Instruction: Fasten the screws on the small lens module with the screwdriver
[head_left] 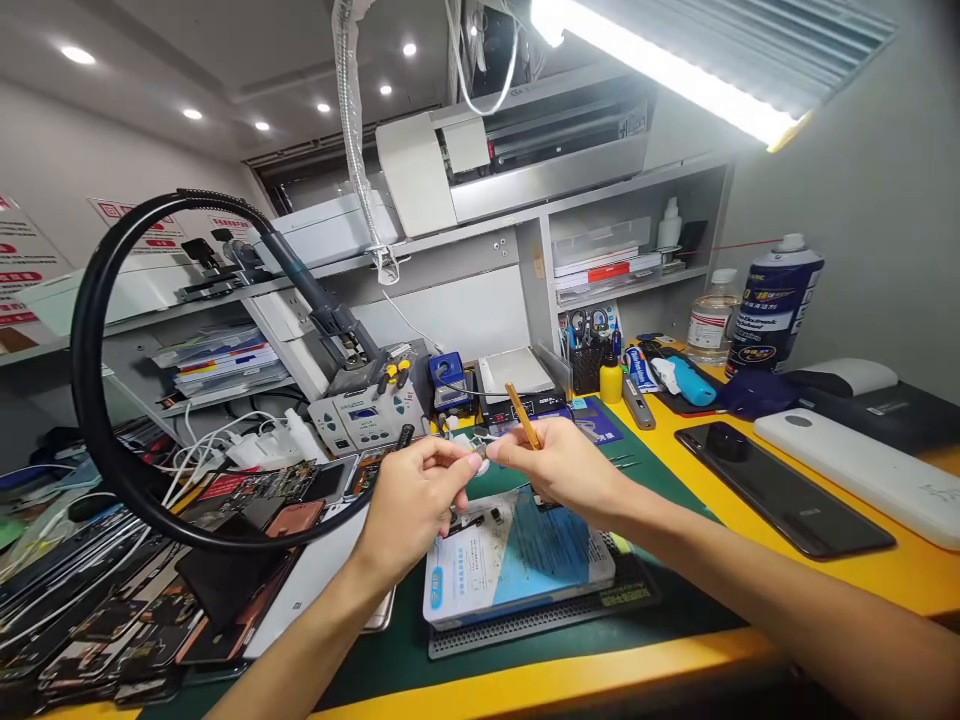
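Note:
My left hand (424, 490) is closed in a pinch, thumb against forefinger, on a small greyish piece (482, 456) too tiny to name. My right hand (559, 460) meets it there, its thumb and forefinger also pinched at that piece. A slim gold-coloured pen-like tool (523, 415) is held in my right hand, standing up tilted between the fingers; its lower end is hidden. Below both hands lies a flat blue and white box (517, 580) with small dark parts on top. The box rests on a grey perforated mat (540, 615).
Phone parts and boards (97, 620) are heaped at the left, under a black hose loop (86, 370). A grey control unit (367, 415) stands behind. On the right lie a black phone (780, 485) and a white power bank (862, 475), with a spray can (772, 300) farther back.

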